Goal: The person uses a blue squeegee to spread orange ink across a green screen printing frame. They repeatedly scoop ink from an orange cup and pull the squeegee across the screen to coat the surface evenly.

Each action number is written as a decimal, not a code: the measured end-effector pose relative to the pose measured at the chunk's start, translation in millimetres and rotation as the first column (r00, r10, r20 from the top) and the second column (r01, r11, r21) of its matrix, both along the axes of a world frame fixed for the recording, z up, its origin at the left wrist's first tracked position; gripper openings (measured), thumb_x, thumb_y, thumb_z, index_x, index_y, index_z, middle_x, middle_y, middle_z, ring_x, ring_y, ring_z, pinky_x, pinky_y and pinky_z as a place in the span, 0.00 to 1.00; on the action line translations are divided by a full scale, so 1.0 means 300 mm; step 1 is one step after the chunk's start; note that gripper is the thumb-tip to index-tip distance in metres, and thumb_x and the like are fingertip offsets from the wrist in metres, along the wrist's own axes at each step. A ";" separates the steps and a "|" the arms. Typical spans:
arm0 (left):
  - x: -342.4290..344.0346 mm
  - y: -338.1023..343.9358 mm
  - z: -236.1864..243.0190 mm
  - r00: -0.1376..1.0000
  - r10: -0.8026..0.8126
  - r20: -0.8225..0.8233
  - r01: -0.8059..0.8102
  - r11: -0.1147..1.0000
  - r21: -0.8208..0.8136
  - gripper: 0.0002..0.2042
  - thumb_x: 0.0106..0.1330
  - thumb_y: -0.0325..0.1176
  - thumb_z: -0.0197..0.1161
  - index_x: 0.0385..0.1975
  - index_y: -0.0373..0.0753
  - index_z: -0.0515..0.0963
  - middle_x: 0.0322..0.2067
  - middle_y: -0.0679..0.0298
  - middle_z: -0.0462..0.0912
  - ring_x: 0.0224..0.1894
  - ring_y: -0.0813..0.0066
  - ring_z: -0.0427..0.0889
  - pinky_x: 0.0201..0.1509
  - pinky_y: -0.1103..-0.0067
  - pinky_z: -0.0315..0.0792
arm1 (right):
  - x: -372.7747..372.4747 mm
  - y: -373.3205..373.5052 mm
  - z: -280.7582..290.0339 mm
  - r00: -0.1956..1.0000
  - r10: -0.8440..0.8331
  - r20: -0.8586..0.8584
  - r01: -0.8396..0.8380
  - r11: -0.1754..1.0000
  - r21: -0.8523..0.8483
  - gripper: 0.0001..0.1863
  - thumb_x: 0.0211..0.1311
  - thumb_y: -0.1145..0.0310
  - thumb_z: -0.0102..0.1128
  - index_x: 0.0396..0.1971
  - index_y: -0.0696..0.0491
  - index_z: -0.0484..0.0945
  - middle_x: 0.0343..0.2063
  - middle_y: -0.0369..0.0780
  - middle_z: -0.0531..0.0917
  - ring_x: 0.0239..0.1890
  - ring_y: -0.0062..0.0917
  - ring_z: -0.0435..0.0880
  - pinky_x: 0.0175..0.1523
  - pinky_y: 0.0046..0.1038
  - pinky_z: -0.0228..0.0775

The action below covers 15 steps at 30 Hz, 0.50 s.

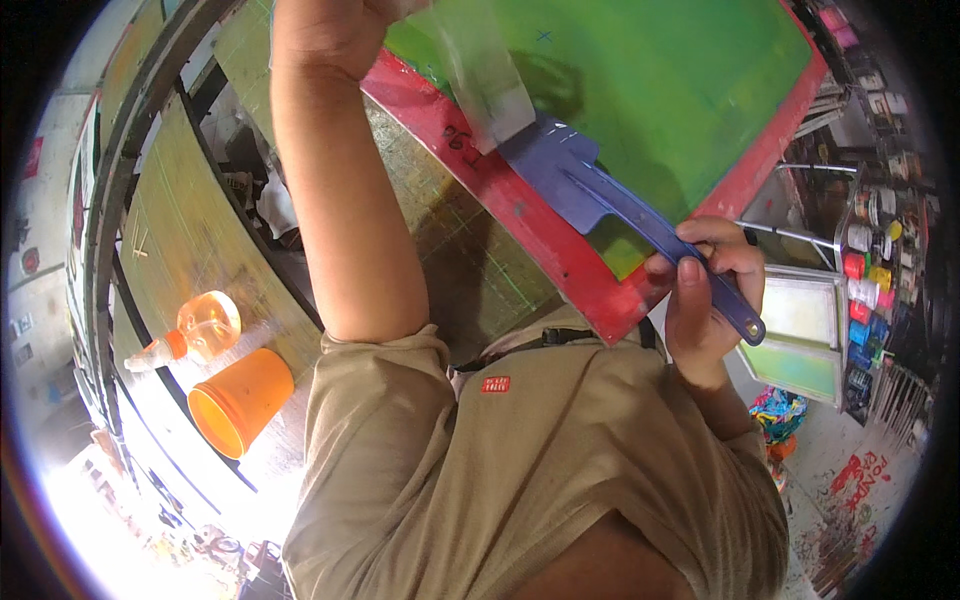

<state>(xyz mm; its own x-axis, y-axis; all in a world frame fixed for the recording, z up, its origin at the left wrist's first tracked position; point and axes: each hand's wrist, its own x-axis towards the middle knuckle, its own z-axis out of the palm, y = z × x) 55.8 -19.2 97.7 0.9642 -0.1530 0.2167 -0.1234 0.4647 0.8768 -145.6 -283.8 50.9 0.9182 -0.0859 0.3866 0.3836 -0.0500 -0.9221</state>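
Note:
A blue plastic spatula (640,215) with a broad flat blade is gripped by its handle in my right hand (715,290), thumb and fingers closed round it. Its blade lies over the red border of a screen-printing frame (540,225) with green mesh (650,80). One end of a translucent strip (485,80) meets or overlaps the blade tip; its other end leaves the picture at the top. My left hand (335,30) reaches to the top edge beside that strip. Its fingers are mostly cut off, so whether they hold the strip or the frame is hidden.
At the left, an orange cup (240,400) lies tilted near a clear squeeze bottle (205,328) with an orange collar. A dark curved bar (140,110) runs beyond them. On the right stand shelves of coloured paint jars (865,290) and a smaller pale-framed screen (795,325).

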 end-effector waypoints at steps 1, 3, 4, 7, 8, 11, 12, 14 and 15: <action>-0.005 -0.008 0.019 1.000 0.022 -0.022 -0.018 0.989 0.148 0.12 0.61 0.38 0.55 0.36 0.35 0.78 0.32 0.61 0.81 0.30 0.69 0.78 0.37 0.80 0.69 | 0.002 0.002 0.003 1.000 0.013 0.005 -0.013 1.000 -0.017 0.10 0.61 0.82 0.50 0.35 0.55 0.61 0.39 0.50 0.74 0.30 0.25 0.81 0.31 0.21 0.76; -0.031 -0.038 0.067 0.996 0.076 -0.054 -0.046 0.902 0.429 0.17 0.63 0.43 0.57 0.41 0.34 0.77 0.36 0.59 0.81 0.34 0.70 0.78 0.39 0.81 0.69 | 0.005 0.004 0.011 0.999 0.043 0.014 -0.042 0.998 -0.056 0.10 0.60 0.83 0.51 0.35 0.55 0.61 0.40 0.50 0.73 0.31 0.26 0.81 0.34 0.22 0.77; -0.063 -0.057 0.075 0.995 0.096 -0.037 -0.068 0.878 0.475 0.19 0.63 0.44 0.58 0.43 0.33 0.76 0.37 0.59 0.80 0.37 0.71 0.78 0.39 0.81 0.69 | 0.007 0.003 0.014 0.999 0.039 0.015 -0.038 0.997 -0.062 0.09 0.60 0.83 0.51 0.34 0.56 0.62 0.40 0.50 0.73 0.31 0.26 0.82 0.35 0.22 0.77; -0.120 -0.082 0.058 0.985 0.166 0.041 -0.161 0.824 0.544 0.24 0.62 0.46 0.62 0.49 0.32 0.74 0.41 0.58 0.78 0.43 0.73 0.75 0.40 0.82 0.69 | 0.012 0.010 0.019 1.000 0.022 -0.007 -0.023 0.999 -0.045 0.07 0.61 0.82 0.51 0.33 0.56 0.63 0.39 0.49 0.74 0.31 0.26 0.82 0.36 0.23 0.77; -0.120 -0.079 0.006 0.979 0.186 0.079 -0.200 0.830 0.521 0.25 0.61 0.45 0.63 0.50 0.31 0.73 0.42 0.59 0.78 0.44 0.74 0.74 0.40 0.82 0.69 | 0.013 0.012 0.021 0.999 0.004 -0.033 -0.004 1.000 -0.021 0.07 0.61 0.82 0.51 0.33 0.56 0.63 0.39 0.49 0.74 0.31 0.26 0.82 0.37 0.24 0.77; -0.117 -0.029 -0.036 0.994 0.110 0.020 -0.098 0.772 0.628 0.23 0.60 0.36 0.65 0.51 0.30 0.70 0.41 0.58 0.77 0.40 0.75 0.76 0.40 0.80 0.70 | 0.014 0.010 0.026 0.999 -0.005 -0.032 0.005 1.000 -0.004 0.07 0.61 0.81 0.51 0.32 0.57 0.63 0.40 0.49 0.74 0.31 0.26 0.82 0.37 0.24 0.76; -0.148 -0.027 -0.084 0.993 0.118 -0.011 -0.086 0.783 0.617 0.29 0.59 0.38 0.66 0.55 0.29 0.65 0.44 0.54 0.76 0.40 0.74 0.78 0.42 0.77 0.71 | 0.019 0.011 0.029 1.000 0.009 -0.015 -0.009 1.000 -0.009 0.06 0.61 0.81 0.51 0.32 0.57 0.64 0.40 0.49 0.74 0.31 0.26 0.82 0.38 0.24 0.76; -0.198 -0.057 -0.094 0.995 0.030 -0.094 0.039 0.755 0.654 0.43 0.54 0.42 0.71 0.62 0.26 0.52 0.53 0.43 0.69 0.40 0.72 0.79 0.44 0.77 0.72 | 0.021 0.015 0.029 1.000 0.012 -0.016 -0.012 1.000 -0.005 0.06 0.61 0.81 0.52 0.32 0.57 0.64 0.40 0.49 0.74 0.31 0.26 0.82 0.38 0.24 0.76; -0.214 -0.064 -0.092 0.991 -0.002 -0.132 0.088 0.753 0.652 0.41 0.55 0.40 0.70 0.61 0.26 0.53 0.52 0.44 0.71 0.39 0.73 0.80 0.43 0.79 0.73 | 0.021 0.016 0.032 1.000 0.023 -0.018 -0.023 1.000 -0.005 0.06 0.61 0.81 0.52 0.32 0.57 0.64 0.40 0.49 0.74 0.31 0.26 0.82 0.38 0.24 0.76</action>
